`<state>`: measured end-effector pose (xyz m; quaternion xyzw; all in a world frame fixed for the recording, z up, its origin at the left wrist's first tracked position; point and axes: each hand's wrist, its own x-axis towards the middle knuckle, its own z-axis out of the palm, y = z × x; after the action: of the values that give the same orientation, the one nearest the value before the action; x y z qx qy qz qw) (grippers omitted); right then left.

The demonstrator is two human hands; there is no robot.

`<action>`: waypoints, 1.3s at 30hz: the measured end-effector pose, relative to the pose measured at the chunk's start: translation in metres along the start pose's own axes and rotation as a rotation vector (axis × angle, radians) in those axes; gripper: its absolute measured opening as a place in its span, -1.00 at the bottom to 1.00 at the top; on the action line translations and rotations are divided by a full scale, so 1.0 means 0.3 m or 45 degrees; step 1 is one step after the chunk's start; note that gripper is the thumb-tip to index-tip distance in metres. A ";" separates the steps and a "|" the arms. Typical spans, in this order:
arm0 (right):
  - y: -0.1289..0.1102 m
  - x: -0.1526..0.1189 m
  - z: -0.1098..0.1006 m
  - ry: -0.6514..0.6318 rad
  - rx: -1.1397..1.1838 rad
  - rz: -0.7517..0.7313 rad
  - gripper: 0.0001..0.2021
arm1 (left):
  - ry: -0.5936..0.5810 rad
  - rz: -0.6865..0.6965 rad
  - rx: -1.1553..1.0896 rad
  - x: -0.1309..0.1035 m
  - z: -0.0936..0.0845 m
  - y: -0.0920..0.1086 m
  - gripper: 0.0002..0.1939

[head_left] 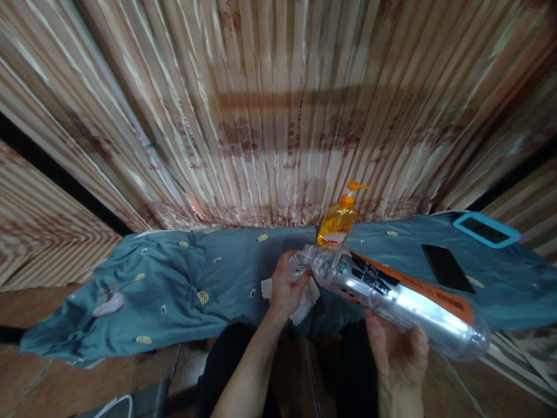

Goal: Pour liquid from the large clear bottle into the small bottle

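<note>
A large clear plastic bottle (404, 302) with an orange and black label lies slanted in the air, its neck toward the left. My right hand (398, 342) supports its body from below, fingers wrapped under it. My left hand (287, 287) is closed round a small clear plastic piece (300, 262) at the bottle's neck; whether the two are joined I cannot tell. Beneath my left hand lies a white cloth (310, 299) with a scalloped edge. Just behind the bottle's neck stands a pump bottle (339, 220) of yellow liquid with an orange top.
A teal patterned cloth (174, 290) covers the narrow table. On its right side rest a black phone (447, 268) and a blue-framed device (486, 229). At the left is a small pinkish-white item (108, 304). Striped curtains (270, 116) hang behind.
</note>
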<state>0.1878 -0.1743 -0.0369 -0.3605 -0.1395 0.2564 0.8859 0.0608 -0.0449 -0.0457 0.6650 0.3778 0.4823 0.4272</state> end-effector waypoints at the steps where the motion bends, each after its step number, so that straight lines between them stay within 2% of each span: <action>1: 0.000 0.001 0.000 -0.013 0.012 -0.006 -0.28 | 0.000 -0.005 -0.006 0.000 0.000 0.000 -0.62; 6: -0.007 0.002 0.014 0.070 0.008 0.006 -0.24 | -0.014 -0.021 -0.004 -0.004 -0.002 -0.004 -0.61; 11: -0.021 0.000 0.034 0.053 0.009 0.013 -0.21 | -0.013 -0.034 -0.010 -0.009 -0.003 -0.013 -0.60; 16: -0.018 -0.001 0.027 0.141 -0.053 0.036 -0.21 | -0.013 -0.035 0.006 -0.012 -0.004 -0.018 -0.59; 23: -0.025 0.005 0.028 0.144 -0.143 0.042 -0.23 | -0.016 -0.073 -0.004 -0.008 -0.001 -0.014 -0.59; 29: -0.035 0.008 0.039 0.132 -0.206 0.055 -0.24 | -0.011 -0.032 -0.008 -0.008 -0.001 -0.022 -0.59; 35: -0.043 0.014 0.042 0.186 -0.226 0.105 -0.14 | -0.002 -0.030 -0.004 -0.008 0.002 -0.024 -0.59; 39: -0.041 0.011 0.047 0.165 -0.217 0.065 -0.17 | 0.004 -0.026 -0.008 -0.009 0.002 -0.025 -0.58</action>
<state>0.1886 -0.1719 -0.0180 -0.4537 -0.0941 0.2421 0.8525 0.0602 -0.0449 -0.0537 0.6589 0.3838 0.4801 0.4337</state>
